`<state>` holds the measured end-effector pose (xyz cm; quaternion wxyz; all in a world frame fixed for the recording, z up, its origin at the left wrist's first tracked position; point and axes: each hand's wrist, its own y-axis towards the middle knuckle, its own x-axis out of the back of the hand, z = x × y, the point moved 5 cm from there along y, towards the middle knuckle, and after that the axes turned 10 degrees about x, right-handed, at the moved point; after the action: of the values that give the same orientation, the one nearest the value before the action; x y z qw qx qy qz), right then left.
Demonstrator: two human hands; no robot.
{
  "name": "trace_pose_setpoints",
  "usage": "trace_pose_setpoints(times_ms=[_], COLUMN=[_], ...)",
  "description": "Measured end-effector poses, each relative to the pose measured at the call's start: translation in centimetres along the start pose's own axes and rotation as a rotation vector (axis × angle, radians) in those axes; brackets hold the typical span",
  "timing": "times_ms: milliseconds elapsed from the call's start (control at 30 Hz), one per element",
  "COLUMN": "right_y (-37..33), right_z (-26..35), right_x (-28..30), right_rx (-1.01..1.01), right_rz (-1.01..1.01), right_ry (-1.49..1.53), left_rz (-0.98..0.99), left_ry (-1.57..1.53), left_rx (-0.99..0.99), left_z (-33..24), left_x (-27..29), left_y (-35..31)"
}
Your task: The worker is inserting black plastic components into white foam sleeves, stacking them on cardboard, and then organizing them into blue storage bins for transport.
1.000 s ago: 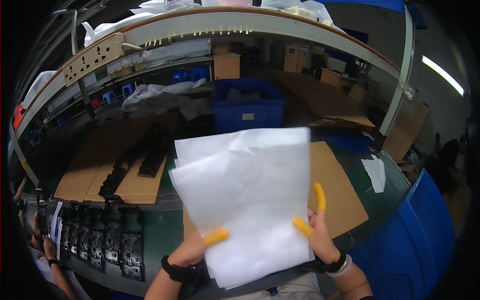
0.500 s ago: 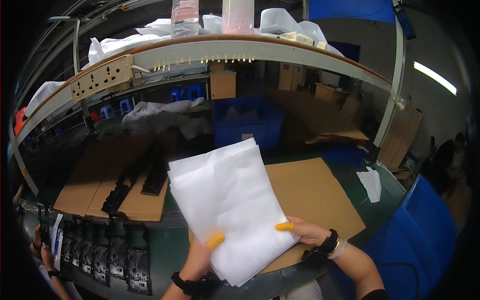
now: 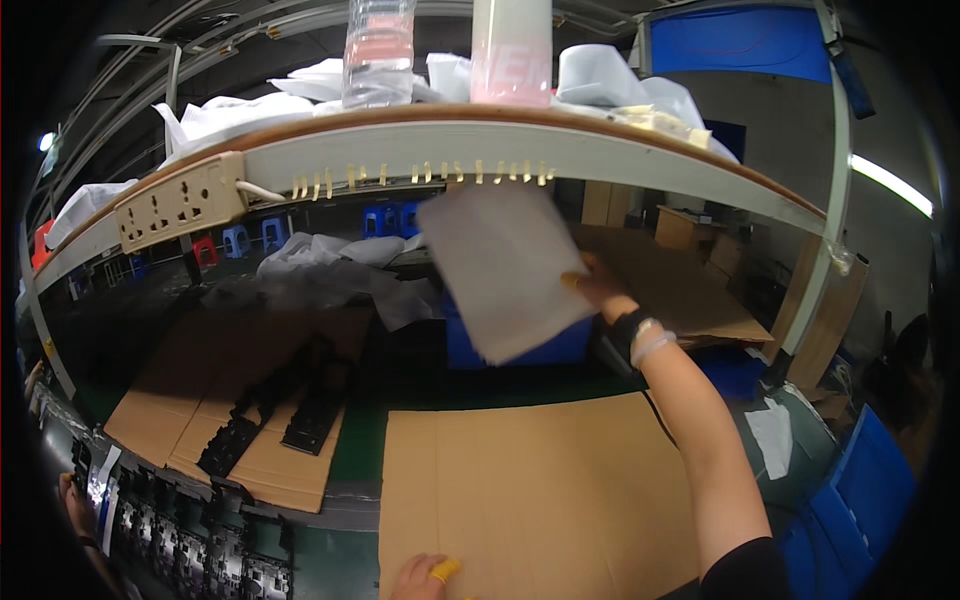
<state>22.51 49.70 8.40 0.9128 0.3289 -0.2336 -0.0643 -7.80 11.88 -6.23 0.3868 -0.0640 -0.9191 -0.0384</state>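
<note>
My right hand (image 3: 603, 288), stretched far forward, is closed on the right edge of a stack of white sheets (image 3: 505, 270). The sheets hang tilted in front of the blue bin (image 3: 565, 345) and below the shelf, slightly blurred. A yellow finger cot covers the tip of the thumb. At the lower edge of the view, my left hand (image 3: 420, 578) lies on the near part of a brown cardboard sheet (image 3: 530, 490). Its fingers are partly cut off by the frame but look apart, with nothing in them.
A shelf (image 3: 600, 140) with a power strip (image 3: 180, 203) crosses above the table. Black plastic parts (image 3: 318, 410) lie on another cardboard (image 3: 180, 410) at left. Near them several black-and-silver parts (image 3: 190, 545) stand in a row, beside another person's hand (image 3: 75, 505).
The white sheets have moved up and away from me, now in my right hand alone. My left hand has let go and come back to the cardboard's near edge. The view has tilted up.
</note>
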Motion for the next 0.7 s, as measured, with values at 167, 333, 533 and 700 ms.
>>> trace_pose_setpoints(times_ms=[167, 333, 533, 700], right_y=[4.4, 4.8, 4.8, -5.8], right_z=[-4.1, -6.5, -3.4, 0.8], right_x=[-6.3, -8.1, -2.5, 4.6], right_rx=[-0.013, 0.001, 0.081, 0.224], right_rz=[-0.205, -0.246, -0.05, 0.256], right_ry=[-0.027, -0.331, -0.6, -0.594], left_rz=[0.017, 0.061, 0.073, 0.074], left_ry=[-0.033, -0.012, -0.067, -0.021], left_rx=[0.023, 0.054, 0.046, 0.015], left_z=[0.6, 0.2, 0.1, -0.1], left_x=[0.3, 0.0, 0.1, 0.4], left_y=[0.0, 1.0, 1.0, 0.5])
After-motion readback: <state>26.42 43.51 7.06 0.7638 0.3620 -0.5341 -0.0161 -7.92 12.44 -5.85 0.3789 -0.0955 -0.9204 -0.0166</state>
